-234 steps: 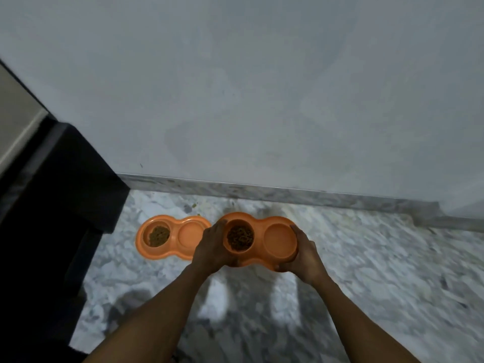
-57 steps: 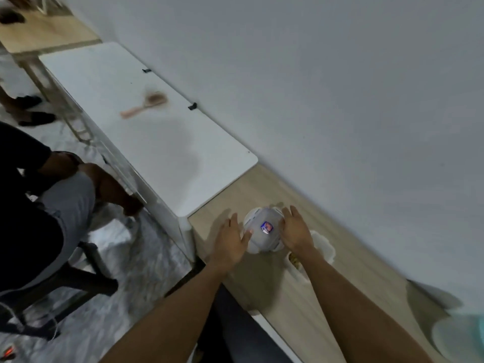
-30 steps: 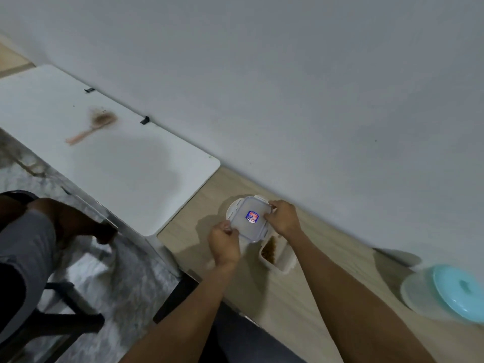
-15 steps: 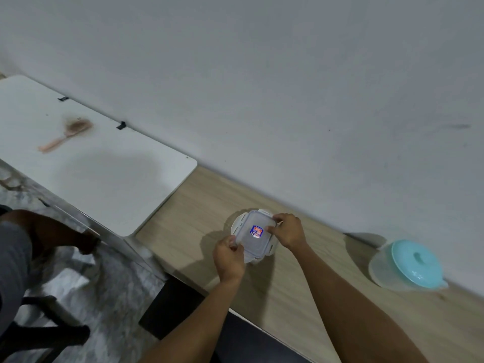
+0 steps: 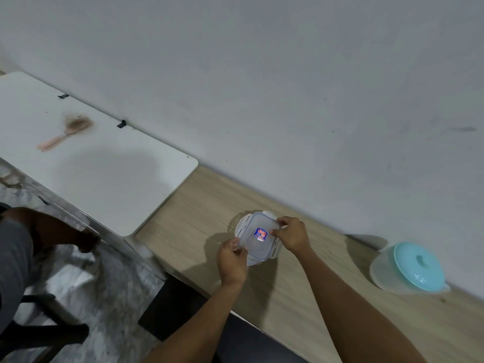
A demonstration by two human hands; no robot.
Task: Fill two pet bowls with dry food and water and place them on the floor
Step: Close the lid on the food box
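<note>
The clip-lid food box (image 5: 258, 246) sits on the wooden counter (image 5: 199, 205) between both hands, left hand (image 5: 232, 258) and right hand (image 5: 291, 235) each pinching an opposite lid edge; it seems light, stiff, slick plastic, best gripped by its clip flaps.

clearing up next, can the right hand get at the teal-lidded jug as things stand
Probably yes. The teal-lidded jug stands beyond the right hand, on its own side, only bare wooden counter between them. But that hand pinches the container lid, so it must let go first.
</note>
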